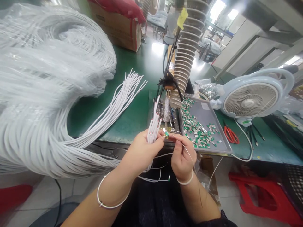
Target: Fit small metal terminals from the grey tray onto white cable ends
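My left hand [140, 149] is closed around a bundle of white cables [152, 134] whose stripped ends point up, some with reddish wire tips. At its thumb and fingertip sits a small green-and-silver connector [166, 133]. My right hand [183, 156] pinches a thin solder wire [188, 151], its end close to the connector. Just above them a soldering iron [167, 105] hangs tip down on a stand. Below my hands, another cable ends in a green-and-white connector [169, 178].
A grey tray [223, 140] holds many loose connectors. Beside it are red-handled pliers [230, 134] and a fan [248, 101]. A ribbed exhaust hose [188, 47] comes down behind the iron. On the left lies a large plastic-wrapped cable coil [52, 78]; a cardboard box [115, 26] stands behind.
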`<move>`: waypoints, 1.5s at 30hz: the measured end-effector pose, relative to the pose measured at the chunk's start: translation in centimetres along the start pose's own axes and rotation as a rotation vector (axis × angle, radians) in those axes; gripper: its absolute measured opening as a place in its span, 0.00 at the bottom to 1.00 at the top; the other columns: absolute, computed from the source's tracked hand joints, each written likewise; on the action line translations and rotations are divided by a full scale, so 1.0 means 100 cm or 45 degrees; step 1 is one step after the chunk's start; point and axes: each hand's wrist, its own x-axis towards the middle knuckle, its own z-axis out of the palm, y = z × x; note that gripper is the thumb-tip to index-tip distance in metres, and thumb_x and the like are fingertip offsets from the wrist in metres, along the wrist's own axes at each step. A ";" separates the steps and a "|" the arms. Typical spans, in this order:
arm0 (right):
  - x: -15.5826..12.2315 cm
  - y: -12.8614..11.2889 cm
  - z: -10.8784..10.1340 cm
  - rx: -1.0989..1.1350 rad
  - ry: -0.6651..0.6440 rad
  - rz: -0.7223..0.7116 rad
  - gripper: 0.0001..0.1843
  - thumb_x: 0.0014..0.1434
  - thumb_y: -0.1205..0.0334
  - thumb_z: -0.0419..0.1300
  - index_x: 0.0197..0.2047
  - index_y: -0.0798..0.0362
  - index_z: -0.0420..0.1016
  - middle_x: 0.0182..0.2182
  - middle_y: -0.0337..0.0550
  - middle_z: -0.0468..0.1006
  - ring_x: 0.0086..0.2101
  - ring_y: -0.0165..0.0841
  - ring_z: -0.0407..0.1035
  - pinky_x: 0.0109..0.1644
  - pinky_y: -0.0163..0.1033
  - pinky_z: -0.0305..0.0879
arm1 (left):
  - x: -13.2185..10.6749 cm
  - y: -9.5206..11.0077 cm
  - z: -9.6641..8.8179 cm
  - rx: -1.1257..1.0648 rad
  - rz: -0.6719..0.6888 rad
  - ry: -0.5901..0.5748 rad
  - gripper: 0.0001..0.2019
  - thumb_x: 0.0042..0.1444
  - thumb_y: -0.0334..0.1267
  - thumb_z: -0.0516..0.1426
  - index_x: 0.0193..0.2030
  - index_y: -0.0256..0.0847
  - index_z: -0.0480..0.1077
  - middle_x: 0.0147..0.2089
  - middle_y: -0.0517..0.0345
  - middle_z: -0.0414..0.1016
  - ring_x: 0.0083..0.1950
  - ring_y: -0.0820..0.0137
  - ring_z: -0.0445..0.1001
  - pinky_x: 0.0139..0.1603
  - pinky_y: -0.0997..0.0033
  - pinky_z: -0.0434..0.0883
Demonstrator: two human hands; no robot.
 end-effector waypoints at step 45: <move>0.006 -0.006 0.003 0.051 -0.130 -0.086 0.13 0.58 0.75 0.51 0.43 0.53 0.69 0.39 0.48 0.74 0.43 0.34 0.70 0.45 0.46 0.71 | -0.009 -0.004 -0.005 -0.109 -0.016 -0.116 0.07 0.54 0.41 0.56 0.33 0.40 0.66 0.21 0.70 0.55 0.20 0.79 0.52 0.19 0.79 0.53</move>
